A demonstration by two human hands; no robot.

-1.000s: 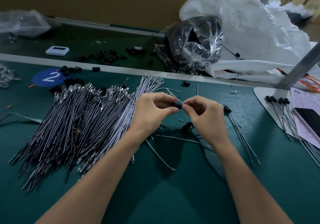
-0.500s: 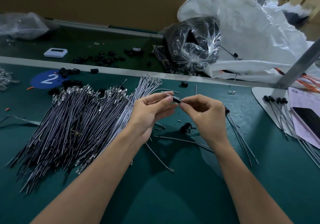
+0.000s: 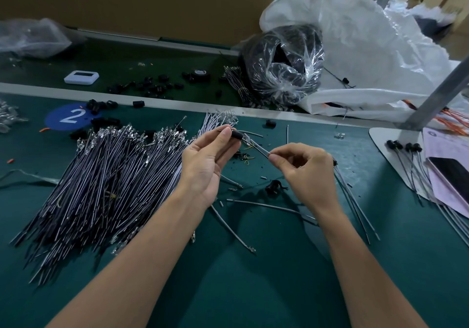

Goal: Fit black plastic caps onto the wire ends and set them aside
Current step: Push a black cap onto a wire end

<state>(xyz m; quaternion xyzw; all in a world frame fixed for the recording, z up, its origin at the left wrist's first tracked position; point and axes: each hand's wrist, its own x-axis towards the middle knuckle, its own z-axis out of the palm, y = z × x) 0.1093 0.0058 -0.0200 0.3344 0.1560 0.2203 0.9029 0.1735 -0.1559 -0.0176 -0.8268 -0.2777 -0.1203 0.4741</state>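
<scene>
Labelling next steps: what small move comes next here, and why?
Probably pull the wire to seat its end in the black cap: left hand pinches the cap, right hand pinches the wire running out of it; seating isn't visible.

The light is even and rather soft and comes from above, so the left hand (image 3: 205, 165) and the right hand (image 3: 307, 173) throw only soft-edged shadows on the green desk (image 3: 253, 289). The clear plastic bag (image 3: 286, 68) carries sharp white glare, and the white sack (image 3: 368, 48) is nearly overexposed. The centre is sharp, but the wide lens bends the pale edge strip (image 3: 177, 104), and the top right corner looks smeared.
</scene>
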